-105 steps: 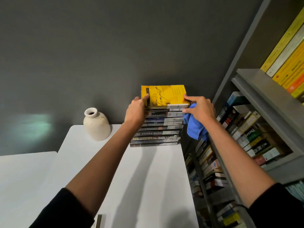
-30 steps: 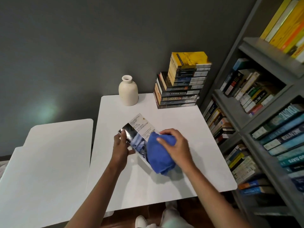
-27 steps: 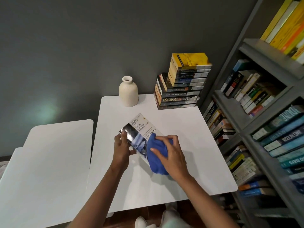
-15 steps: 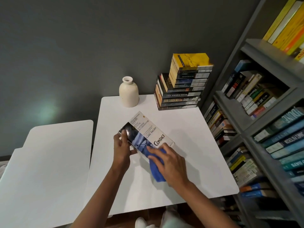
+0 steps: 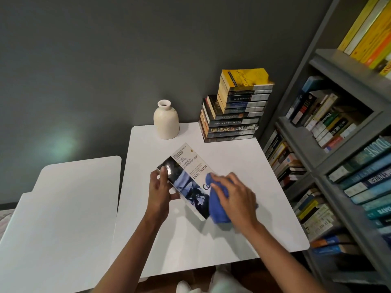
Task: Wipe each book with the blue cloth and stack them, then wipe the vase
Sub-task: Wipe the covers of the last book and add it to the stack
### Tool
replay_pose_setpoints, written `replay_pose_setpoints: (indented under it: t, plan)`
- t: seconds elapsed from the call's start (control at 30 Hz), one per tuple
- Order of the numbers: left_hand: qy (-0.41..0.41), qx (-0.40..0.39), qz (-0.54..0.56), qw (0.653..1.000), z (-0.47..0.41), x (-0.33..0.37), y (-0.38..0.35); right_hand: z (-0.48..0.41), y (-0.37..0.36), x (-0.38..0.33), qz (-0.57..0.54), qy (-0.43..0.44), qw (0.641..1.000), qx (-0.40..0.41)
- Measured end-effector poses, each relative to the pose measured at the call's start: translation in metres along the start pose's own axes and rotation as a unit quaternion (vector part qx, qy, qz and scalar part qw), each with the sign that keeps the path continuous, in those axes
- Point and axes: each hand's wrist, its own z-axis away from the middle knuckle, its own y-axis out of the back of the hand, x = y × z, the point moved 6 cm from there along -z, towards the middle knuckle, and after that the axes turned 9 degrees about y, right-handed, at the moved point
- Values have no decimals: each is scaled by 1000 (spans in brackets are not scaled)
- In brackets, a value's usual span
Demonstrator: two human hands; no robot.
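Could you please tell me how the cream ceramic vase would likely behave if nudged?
The cream ceramic vase looks rigid and probably breakable. Its broad base and narrow neck suggest sliding on the smooth white table rather than tipping.

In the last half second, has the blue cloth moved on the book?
Yes. The blue cloth under the right hand has slid up the book, away from its near end, and now covers most of the title that was showing.

Blue cloth point(image 5: 218, 210); cream, perhaps speckled vase point(image 5: 166, 121); black, white, bluish book point(image 5: 184, 172)
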Motion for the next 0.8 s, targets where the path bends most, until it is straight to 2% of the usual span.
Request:
replay_pose_setpoints:
  t: [0.1, 0.23, 0.33, 0.43, 0.5, 0.57, 0.63, 0.8]
  plan:
    - [-6, -16, -7, 1000, 6, 1, -12, -23, 0, -9, 13, -10, 999, 27]
    - [-13, -8, 0, 1000, 2, 5, -10, -2, -5, -41, -11, 100, 995, 1]
    - [-26, -15, -5, 1000, 3, 5, -4, 4, 5, -8, -12, 59, 998, -4]
    - [-29, -34, -14, 999, 6, 3, -14, -20, 11, 2, 4, 0, 999, 37]
    - [-29, -39, -12, 999, 7, 4, -20, -30, 8, -24, -1, 35, 998, 53]
    - [-30, -37, -5, 999, 6, 7, -21, -21, 1, -48, -19, 104, 994, 26]
    - [-31, -29, -1, 999, 5, 8, -16, -4, 2, -46, -31, 135, 990, 2]
    - [-15, -37, 6, 999, 7, 0, -13, -18, 19, -5, 9, 37, 999, 36]
